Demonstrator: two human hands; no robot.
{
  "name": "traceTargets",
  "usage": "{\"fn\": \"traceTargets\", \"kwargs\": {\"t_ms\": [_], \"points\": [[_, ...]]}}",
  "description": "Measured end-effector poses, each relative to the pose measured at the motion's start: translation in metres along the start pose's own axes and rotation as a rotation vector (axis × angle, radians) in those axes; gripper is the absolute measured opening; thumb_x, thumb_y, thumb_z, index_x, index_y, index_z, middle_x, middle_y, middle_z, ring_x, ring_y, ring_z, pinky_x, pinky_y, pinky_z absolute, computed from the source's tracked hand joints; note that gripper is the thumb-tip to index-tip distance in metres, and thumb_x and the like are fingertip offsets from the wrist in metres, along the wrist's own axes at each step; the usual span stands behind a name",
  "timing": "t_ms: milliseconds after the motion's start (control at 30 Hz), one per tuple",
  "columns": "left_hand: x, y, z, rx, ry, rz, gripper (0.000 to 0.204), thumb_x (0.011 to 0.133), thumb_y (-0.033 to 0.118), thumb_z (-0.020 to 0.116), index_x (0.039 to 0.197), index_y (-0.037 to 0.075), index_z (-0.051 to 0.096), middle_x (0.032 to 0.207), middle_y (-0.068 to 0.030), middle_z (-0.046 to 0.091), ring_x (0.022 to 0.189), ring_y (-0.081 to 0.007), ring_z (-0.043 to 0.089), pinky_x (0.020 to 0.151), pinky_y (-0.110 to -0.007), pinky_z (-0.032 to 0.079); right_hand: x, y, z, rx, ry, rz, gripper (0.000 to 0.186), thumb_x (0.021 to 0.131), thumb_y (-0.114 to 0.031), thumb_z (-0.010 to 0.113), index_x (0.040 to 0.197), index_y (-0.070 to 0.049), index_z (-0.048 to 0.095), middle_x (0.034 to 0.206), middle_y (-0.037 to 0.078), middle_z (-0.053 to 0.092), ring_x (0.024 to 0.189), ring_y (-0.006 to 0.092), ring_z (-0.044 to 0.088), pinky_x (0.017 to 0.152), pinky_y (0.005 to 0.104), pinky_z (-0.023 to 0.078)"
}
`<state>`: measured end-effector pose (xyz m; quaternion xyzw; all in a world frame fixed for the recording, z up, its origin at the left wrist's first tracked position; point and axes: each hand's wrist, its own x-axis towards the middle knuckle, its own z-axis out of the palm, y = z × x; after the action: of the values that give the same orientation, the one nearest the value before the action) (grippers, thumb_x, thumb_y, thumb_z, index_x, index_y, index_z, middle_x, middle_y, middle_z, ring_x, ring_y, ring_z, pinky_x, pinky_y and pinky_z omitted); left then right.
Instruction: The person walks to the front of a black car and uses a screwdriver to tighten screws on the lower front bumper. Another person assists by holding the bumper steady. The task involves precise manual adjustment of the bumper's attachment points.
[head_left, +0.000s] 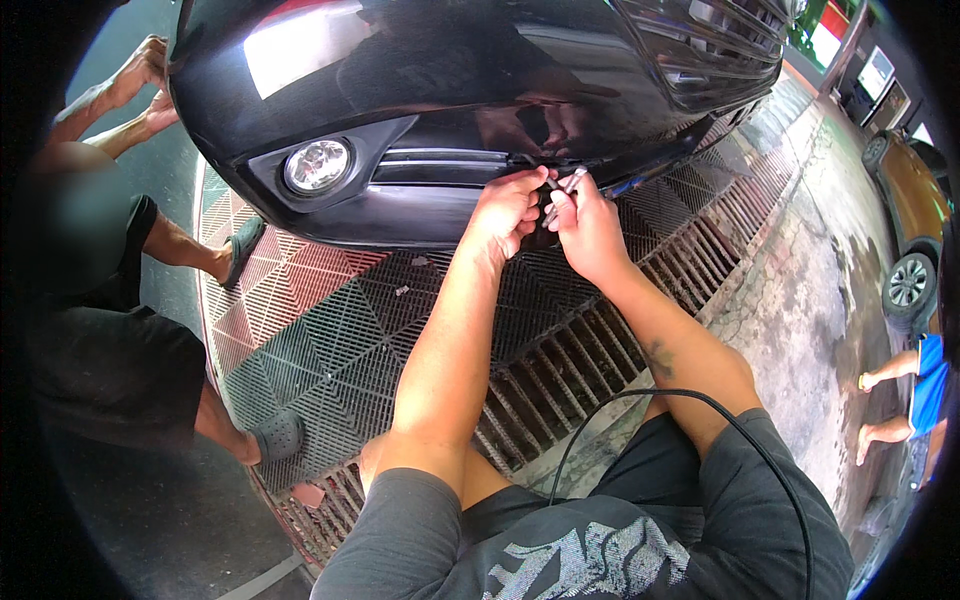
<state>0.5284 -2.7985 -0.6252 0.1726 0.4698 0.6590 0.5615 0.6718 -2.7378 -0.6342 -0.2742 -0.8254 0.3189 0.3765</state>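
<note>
Both my hands are at the lower front of a black car bumper (480,90), by the inner end of the slatted lower trim (440,168). My right hand (592,228) is closed around a slim silvery metal tool (573,182), whose exact kind is too small to tell. Close beside it, my left hand (505,212) is pinched at the trim's edge, fingers curled. What lies between those left fingers is hidden. A round clear fog light (318,165) sits in the bumper to the left of my hands.
At the left, another person crouches beside the bumper, their hands (145,85) at its edge. Plastic grid floor tiles (320,350) and a metal drain grate (560,365) lie below. A black cable (690,394) crosses my right arm. An orange car (910,215) and another person's legs (890,400) are farther right.
</note>
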Motion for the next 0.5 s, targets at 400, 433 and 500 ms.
{"fn": "traceTargets", "kwargs": {"t_ms": [400, 433, 500], "points": [[-0.001, -0.001, 0.007, -0.054, 0.027, 0.066, 0.021, 0.103, 0.024, 0.069, 0.114, 0.006, 0.073, 0.08, 0.002, 0.066, 0.057, -0.0056, 0.049, 0.056, -0.025, 0.048, 0.009, 0.002, -0.022, 1.279, -0.332, 0.853, 0.03, 0.109, -0.033, 0.059, 0.107, -0.003, 0.065, 0.098, 0.012, 0.077, 0.08, 0.022, 0.074, 0.069, 0.0377, 0.057], [0.006, -0.006, 0.003, -0.058, 0.052, 0.103, 0.021, 0.103, 0.025, 0.07, 0.11, 0.006, 0.074, 0.081, 0.0002, 0.067, 0.054, -0.0054, 0.047, 0.049, -0.022, 0.041, 0.008, -0.003, -0.029, 1.083, -0.368, 0.878, 0.036, 0.105, -0.04, 0.065, 0.107, -0.003, 0.064, 0.097, 0.014, 0.078, 0.079, 0.026, 0.074, 0.07, 0.0388, 0.057], [0.008, -0.005, -0.002, -0.035, 0.02, 0.081, 0.02, 0.103, 0.025, 0.07, 0.109, 0.006, 0.074, 0.08, 0.0004, 0.067, 0.053, -0.0051, 0.045, 0.047, -0.021, 0.035, 0.003, -0.018, -0.039, 0.122, -0.23, 0.454, 0.043, 0.1, -0.045, 0.068, 0.11, -0.003, 0.064, 0.093, 0.016, 0.076, 0.078, 0.0316, 0.073, 0.072, 0.0399, 0.058]]}}
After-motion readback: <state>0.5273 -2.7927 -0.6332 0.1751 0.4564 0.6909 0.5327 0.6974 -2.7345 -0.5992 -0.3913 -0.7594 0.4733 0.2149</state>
